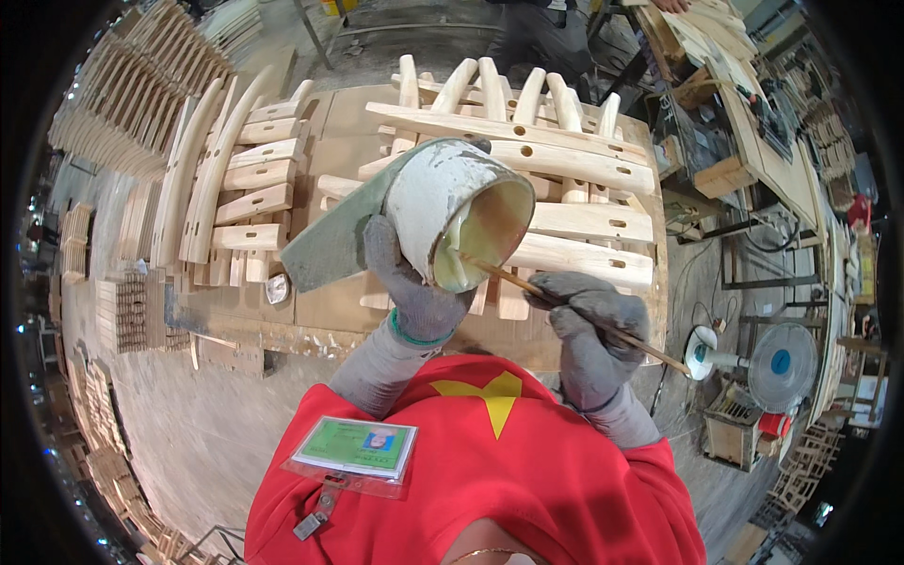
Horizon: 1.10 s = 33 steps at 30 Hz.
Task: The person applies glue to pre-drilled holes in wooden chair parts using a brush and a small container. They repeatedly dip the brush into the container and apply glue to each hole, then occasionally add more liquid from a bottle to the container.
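Observation:
Both my hands wear grey gloves. My left hand (414, 287) is wrapped round a white, stained cylindrical pot (438, 193) from below, tilting it with its mouth toward the right. Pale, yellowish glue-like stuff coats the pot's inner wall. A flat grey-green board (325, 240) sticks out behind the pot to the left; whether the two are joined I cannot tell. In my closed right hand (598, 325) is a thin wooden stick (504, 275). Its far tip reaches into the pot's mouth, while the other end points down to the right.
Under the pot, a cardboard-covered table (334, 118) carries stacked curved wooden slats (574, 169) with slots. More slotted pieces (259, 174) lie at its left. A fan (782, 367) stands at the right, near a workbench (763, 160). Wood stacks (141, 85) rise at far left.

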Motion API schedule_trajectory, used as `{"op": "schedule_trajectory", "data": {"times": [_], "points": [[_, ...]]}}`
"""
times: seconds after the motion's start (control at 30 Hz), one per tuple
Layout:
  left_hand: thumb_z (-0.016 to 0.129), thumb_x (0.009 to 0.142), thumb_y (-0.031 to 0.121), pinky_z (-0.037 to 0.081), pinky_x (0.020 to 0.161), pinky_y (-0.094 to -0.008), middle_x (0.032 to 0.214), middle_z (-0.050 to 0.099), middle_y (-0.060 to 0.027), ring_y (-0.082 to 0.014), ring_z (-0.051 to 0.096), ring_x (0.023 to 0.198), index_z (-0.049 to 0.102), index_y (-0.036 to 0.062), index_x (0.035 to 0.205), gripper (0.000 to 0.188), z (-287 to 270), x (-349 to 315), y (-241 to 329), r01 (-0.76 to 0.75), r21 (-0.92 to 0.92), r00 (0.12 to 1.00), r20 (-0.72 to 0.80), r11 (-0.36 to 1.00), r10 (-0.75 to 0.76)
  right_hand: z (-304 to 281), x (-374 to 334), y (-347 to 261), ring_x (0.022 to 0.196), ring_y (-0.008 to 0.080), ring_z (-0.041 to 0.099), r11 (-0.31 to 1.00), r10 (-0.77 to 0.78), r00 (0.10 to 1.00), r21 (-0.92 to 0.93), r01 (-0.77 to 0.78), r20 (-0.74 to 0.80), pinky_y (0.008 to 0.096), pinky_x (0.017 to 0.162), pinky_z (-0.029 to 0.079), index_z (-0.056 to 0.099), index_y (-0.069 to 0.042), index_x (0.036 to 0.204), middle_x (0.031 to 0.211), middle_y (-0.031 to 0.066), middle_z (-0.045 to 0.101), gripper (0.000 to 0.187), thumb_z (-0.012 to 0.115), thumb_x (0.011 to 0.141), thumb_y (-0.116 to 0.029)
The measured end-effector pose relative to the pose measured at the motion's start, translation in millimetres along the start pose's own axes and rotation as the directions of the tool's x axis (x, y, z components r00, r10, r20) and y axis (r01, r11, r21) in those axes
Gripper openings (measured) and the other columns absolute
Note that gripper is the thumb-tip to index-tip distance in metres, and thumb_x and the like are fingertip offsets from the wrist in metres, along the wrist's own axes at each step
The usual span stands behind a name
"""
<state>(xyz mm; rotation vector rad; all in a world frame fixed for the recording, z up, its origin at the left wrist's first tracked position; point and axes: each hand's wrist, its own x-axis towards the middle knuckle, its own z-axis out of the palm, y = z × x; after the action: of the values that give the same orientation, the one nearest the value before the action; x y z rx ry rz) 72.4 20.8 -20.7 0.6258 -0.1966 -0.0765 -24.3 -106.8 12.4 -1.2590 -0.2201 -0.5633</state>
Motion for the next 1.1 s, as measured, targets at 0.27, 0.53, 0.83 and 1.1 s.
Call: {"op": "schedule_trajectory", "data": {"times": [0.27, 0.53, 0.83, 1.1], "points": [[0.059, 0.086, 0.032, 0.033, 0.102, -0.0371, 0.131, 0.039, -0.0130, -0.0224, 0.040, 0.121, 0.025, 0.0031, 0.136, 0.067, -24, -2, -30, -0.411, 0.551, 0.873, 0.008, 0.726, 0.488, -14, -6, -4, 0.086, 0.0296, 0.065, 0.997, 0.074, 0.997, 0.042, -0.072, -0.033, 0.0386, 0.075, 0.055, 0.056, 0.004, 0.088, 0.098, 0.0234, 0.062, 0.009, 0.056, 0.079, 0.006], [0.044, 0.092, 0.042, 0.035, 0.102, -0.0402, 0.130, 0.043, -0.0050, -0.0201, 0.041, 0.122, 0.039, 0.0078, 0.130, 0.051, -18, 25, -31, -0.162, 0.298, 0.981, -0.051, 0.940, 0.186, -99, 19, -26, 0.079, 0.0207, 0.064, 0.959, 0.240, 0.804, 0.006, -0.282, -0.544, 0.0339, 0.068, 0.056, 0.053, 0.004, 0.095, 0.087, 0.0157, 0.063, 0.014, 0.057, 0.088, -0.008], [0.043, 0.092, 0.043, 0.033, 0.104, -0.0378, 0.130, 0.044, -0.0036, -0.0185, 0.041, 0.122, 0.040, 0.0105, 0.130, 0.050, -19, 34, -37, 0.069, -0.162, 0.980, -0.176, 0.984, -0.097, -146, 11, -15, 0.068, 0.0187, 0.065, 0.850, 0.130, 0.780, -0.336, -0.406, -0.612, 0.0308, 0.062, 0.057, 0.061, 0.004, 0.090, 0.077, 0.0131, 0.064, 0.016, 0.060, 0.088, -0.012], [0.041, 0.092, 0.045, 0.027, 0.108, -0.0531, 0.132, 0.044, -0.0089, -0.0271, 0.039, 0.126, 0.039, 0.0077, 0.132, 0.054, -21, 37, -40, 0.012, -0.084, 0.964, -0.263, 0.996, -0.034, -132, 19, -18, 0.066, 0.0152, 0.063, 0.815, 0.096, 0.779, -0.400, -0.419, -0.620, 0.0268, 0.063, 0.053, 0.060, 0.003, 0.090, 0.076, 0.0106, 0.064, 0.015, 0.063, 0.085, -0.010]]}}
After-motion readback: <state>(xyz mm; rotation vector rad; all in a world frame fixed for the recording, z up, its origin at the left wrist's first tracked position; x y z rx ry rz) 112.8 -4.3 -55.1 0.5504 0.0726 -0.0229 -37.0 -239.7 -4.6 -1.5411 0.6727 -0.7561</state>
